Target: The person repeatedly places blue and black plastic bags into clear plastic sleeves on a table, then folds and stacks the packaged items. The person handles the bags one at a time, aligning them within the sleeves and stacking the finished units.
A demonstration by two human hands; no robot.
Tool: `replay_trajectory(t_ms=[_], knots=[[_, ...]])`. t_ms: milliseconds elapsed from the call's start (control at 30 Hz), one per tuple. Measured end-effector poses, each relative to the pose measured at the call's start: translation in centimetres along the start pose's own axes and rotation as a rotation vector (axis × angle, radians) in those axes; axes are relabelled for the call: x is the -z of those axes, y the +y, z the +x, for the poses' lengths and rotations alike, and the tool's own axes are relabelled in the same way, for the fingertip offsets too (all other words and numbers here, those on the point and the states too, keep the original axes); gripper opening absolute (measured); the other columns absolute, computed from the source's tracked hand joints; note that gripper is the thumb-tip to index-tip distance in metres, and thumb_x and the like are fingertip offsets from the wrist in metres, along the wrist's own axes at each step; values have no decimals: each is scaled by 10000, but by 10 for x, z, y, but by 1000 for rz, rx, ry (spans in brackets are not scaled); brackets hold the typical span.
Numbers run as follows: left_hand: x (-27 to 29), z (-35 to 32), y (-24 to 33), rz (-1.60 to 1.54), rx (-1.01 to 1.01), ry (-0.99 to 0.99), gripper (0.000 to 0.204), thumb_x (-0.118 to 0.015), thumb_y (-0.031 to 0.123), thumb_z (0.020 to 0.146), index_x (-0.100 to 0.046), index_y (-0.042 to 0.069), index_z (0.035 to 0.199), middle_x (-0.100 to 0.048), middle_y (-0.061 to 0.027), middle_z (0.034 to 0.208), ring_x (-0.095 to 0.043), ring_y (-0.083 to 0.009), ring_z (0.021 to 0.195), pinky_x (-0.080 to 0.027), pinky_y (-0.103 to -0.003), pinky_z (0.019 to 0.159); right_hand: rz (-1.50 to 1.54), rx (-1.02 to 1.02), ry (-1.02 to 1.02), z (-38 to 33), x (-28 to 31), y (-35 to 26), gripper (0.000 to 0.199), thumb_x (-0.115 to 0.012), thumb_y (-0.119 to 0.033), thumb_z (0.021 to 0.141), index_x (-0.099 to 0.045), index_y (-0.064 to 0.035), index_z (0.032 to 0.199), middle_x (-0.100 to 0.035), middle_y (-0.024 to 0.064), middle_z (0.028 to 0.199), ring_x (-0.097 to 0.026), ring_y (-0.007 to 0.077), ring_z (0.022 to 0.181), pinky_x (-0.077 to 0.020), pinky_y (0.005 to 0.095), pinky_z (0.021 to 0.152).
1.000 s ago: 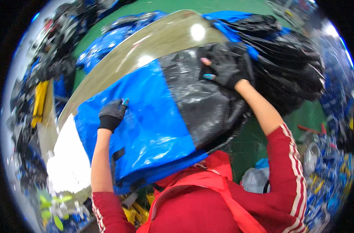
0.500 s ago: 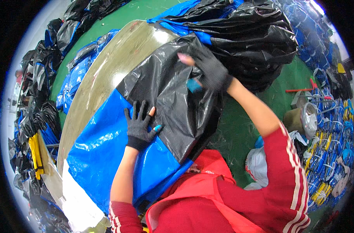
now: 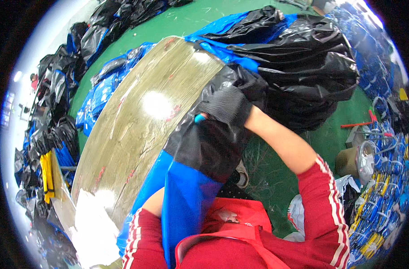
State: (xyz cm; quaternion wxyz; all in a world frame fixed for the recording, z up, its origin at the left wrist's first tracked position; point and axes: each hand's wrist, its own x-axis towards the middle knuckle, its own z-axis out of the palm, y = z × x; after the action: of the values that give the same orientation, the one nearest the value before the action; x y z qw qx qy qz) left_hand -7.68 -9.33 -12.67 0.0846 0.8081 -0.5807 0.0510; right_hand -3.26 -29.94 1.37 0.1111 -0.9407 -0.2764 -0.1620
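Note:
A glossy blue and black plastic sheet [image 3: 191, 188] hangs along the near right edge of the wooden table [image 3: 137, 121], its blue end toward my body. My right hand [image 3: 229, 105], in a dark knitted glove, is closed on the black part, which bunches beneath it; a bare thumb with a blue tip shows. From the lower left my left forearm runs in under the blue part, so that hand is hidden by the sheet. Beyond my right hand, a large pile of black and blue sheeting [image 3: 303, 67] adjoins the table's far end.
Folded blue bundles [image 3: 101, 96] lie past the table's far left side. A white sheet [image 3: 94, 228] rests at the table's near left end. On the right stand a bucket-like container [image 3: 350, 163] and tied blue and yellow bundles [image 3: 383, 188]. The floor [image 3: 276, 166] is green.
The sheet, which was spread across the table, is now drawn in toward my body, baring the tabletop. My left hand has gone under it. My right hand has come nearer and closed on it.

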Motion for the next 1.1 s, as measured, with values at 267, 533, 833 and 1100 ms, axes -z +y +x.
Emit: replay_trajectory(t_ms=[267,533,833,1100], knots=[[33,-102,-2,-351,290,-55,558,-607,365,853,-507,159,1362,-429,-161,1441,-398,-307,1333,-289,-473,1126,294,281,97,48,-144,9,540,-376,-653,896,-712,-236,965,-705,91,917,-673,328,835,-508,440,745],[131,-289,61,-1428,998,-89,580,-578,411,899,-461,70,1353,-402,-144,1456,-385,-284,1334,-275,-439,1127,-397,129,47,43,-119,24,471,-458,-578,880,-739,-201,910,-705,115,852,-678,298,767,-506,434,748],[132,-434,225,-1090,1475,1088,958,-506,684,842,-226,27,1481,-268,-156,1526,-303,-299,1374,-215,-438,1134,-384,-199,-421,48,-115,33,555,-433,-588,889,-637,-204,1235,-597,128,1279,-551,324,1195,-352,489,1053],[111,-453,115,447,1580,-136,295,-684,285,843,-633,29,981,-640,-211,1045,-621,-349,950,-493,-438,760,-371,-460,-468,55,-111,-24,649,-447,-615,879,-517,-182,1357,-483,134,1411,-444,348,1298,-292,499,1096]])
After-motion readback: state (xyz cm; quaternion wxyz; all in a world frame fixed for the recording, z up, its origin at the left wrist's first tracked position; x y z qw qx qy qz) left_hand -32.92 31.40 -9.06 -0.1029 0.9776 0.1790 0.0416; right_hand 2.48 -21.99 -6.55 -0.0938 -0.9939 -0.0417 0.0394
